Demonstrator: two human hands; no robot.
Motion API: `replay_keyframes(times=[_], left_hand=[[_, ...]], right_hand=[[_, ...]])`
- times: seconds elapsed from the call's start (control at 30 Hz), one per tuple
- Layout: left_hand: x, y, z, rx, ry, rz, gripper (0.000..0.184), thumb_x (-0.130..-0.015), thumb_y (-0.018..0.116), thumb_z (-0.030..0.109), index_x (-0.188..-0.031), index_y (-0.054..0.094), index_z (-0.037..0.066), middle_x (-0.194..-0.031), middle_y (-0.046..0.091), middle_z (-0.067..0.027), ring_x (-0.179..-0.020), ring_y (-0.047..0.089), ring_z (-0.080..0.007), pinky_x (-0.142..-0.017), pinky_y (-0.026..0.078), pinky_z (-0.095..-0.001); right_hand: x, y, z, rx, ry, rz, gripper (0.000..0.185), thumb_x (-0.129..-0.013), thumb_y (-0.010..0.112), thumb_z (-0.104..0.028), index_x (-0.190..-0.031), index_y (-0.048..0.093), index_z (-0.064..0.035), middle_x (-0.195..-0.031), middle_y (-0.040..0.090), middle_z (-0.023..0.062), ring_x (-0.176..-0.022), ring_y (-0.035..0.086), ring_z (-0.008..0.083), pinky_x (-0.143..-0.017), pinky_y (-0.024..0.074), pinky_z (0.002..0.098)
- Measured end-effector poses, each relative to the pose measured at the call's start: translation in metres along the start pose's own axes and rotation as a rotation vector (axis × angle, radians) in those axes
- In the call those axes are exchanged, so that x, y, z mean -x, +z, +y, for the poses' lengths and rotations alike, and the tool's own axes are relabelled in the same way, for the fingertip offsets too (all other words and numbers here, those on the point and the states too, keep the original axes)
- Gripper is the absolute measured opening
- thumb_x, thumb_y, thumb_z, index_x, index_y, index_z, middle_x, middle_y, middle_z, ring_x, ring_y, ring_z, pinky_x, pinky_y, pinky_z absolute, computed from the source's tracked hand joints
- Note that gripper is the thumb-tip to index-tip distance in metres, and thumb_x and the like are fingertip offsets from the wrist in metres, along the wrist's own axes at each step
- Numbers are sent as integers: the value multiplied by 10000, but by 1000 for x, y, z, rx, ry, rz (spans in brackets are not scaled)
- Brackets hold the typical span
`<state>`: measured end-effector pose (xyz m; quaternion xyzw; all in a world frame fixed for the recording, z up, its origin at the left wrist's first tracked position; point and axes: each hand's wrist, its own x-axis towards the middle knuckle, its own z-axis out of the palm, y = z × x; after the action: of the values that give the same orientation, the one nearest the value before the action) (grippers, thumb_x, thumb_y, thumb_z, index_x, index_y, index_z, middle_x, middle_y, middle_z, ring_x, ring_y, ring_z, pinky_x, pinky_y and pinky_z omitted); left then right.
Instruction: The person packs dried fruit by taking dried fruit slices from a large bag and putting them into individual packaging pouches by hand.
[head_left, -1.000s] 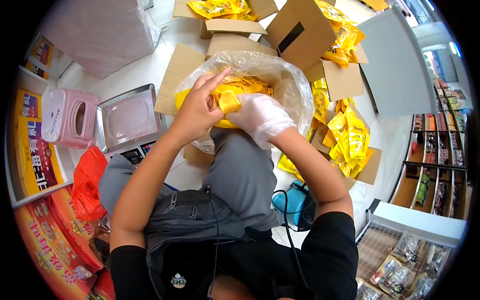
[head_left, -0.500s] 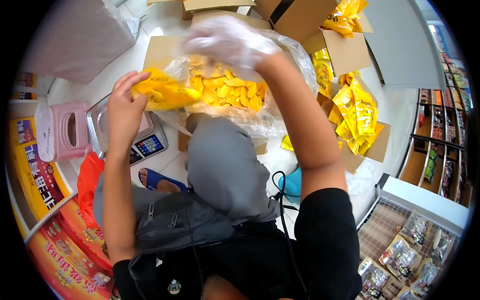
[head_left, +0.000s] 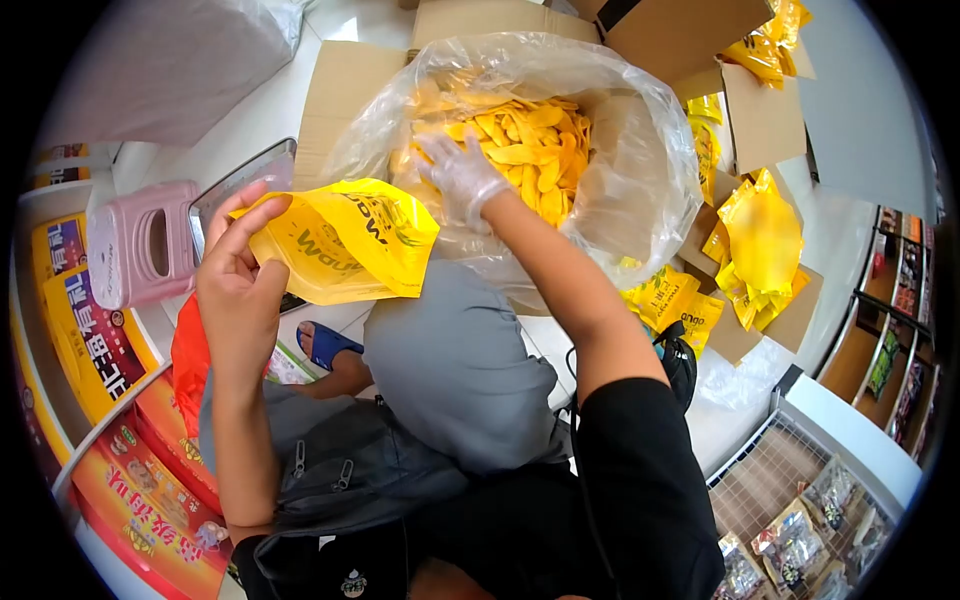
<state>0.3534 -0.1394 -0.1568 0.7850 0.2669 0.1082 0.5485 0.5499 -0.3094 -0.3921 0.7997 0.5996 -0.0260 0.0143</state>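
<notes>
My left hand (head_left: 235, 270), bare, pinches the edge of a yellow printed pouch (head_left: 340, 245) between thumb and fingers. The pouch is tilted above my knee, and its inside is hidden. In a clear glove, my right hand (head_left: 462, 182) reaches into a cardboard box (head_left: 345, 90) lined with a clear plastic bag (head_left: 645, 190). Its fingers are apart and touch the left side of a heap of dried mango slices (head_left: 540, 150). No slice shows in its grasp.
Left of me are a pink container (head_left: 145, 240) and a scale (head_left: 245, 180), partly behind my left hand. Several yellow packets (head_left: 760, 240) fill a carton on the right, with more packets (head_left: 675, 300) nearer me. A wire rack (head_left: 765, 460) holds bagged goods.
My right hand has come down from above the box onto the mango slices. The pouch, blurred before, is now turned with its printed side showing. The view has shifted, revealing more of the box.
</notes>
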Motion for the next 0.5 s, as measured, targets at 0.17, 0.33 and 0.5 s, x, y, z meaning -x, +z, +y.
replay_keyframes(times=[0.17, 0.33, 0.5], left_hand=[[0, 3, 3, 48, 19, -29, 489, -736, 417, -125, -1189, 597, -79, -1355, 449, -142, -1216, 485, -195, -1004, 377, -263], [0, 5, 1, 54, 33, -29, 476, -735, 430, -165, -1166, 609, -72, -1340, 433, -123, -1168, 533, -194, -960, 441, -272], [2, 7, 3, 53, 32, -32, 480, -730, 436, -171, -1167, 608, -74, -1327, 434, -122, -1151, 541, -188, -935, 455, -261]], right_hand=[[-43, -25, 17, -255, -175, -472, 503, -847, 574, -253, -1319, 496, -95, -1384, 476, 165, -1243, 483, 349, -1018, 405, 442], [-36, -24, 7, -481, 54, -302, 363, -908, 493, -258, -1229, 544, -98, -1249, 545, 201, -1101, 570, 356, -986, 425, 411], [-48, 43, 27, -148, -347, -221, 301, -923, 443, -192, -1195, 548, -118, -1238, 529, 239, -1141, 539, 347, -990, 422, 416]])
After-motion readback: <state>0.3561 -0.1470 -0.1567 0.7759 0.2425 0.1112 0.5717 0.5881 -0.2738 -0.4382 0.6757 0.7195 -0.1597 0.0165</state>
